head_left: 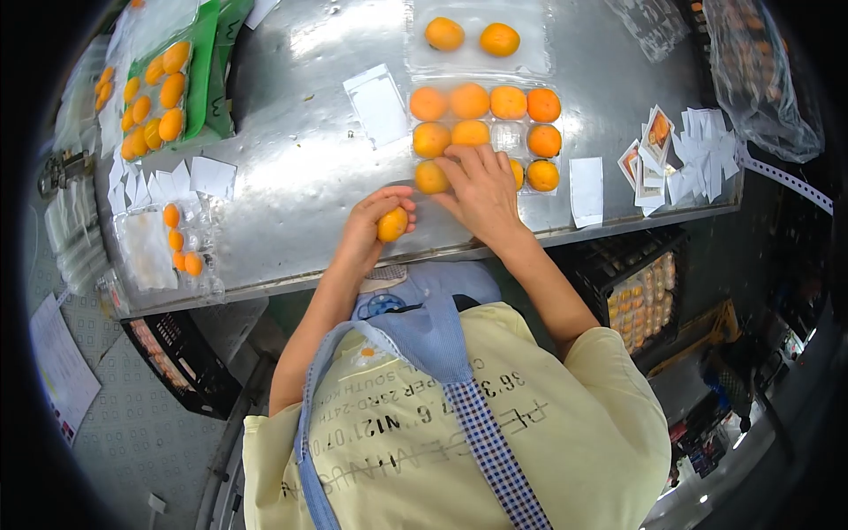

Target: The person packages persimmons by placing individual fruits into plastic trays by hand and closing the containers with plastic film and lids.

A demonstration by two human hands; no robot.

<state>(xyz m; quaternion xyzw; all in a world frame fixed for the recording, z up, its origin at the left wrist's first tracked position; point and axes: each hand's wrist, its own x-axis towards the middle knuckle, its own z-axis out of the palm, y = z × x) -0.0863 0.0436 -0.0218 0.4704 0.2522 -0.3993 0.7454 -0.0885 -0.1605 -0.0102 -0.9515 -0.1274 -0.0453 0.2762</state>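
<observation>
An orange fruit (pixel 391 224) is held in my left hand (pixel 375 221), its fingers curled round it near the table's front edge. My right hand (pixel 481 196) reaches over a clear compartment tray (pixel 508 137) filled with several orange fruits. Its fingertips rest at the front middle of the tray, over a fruit that they partly hide; whether they grip it is hidden. One compartment in the middle row holds no fruit. Behind this tray, two more fruits (pixel 444 34) sit on another clear tray (pixel 477 62).
White cards (pixel 375 104) lie left of the tray and another (pixel 586 192) right of it. Printed cards (pixel 654 159) are piled at the right. A green crate (pixel 206 71) with packed yellow fruits stands at the left. Black crates (pixel 623 265) are below the table edge.
</observation>
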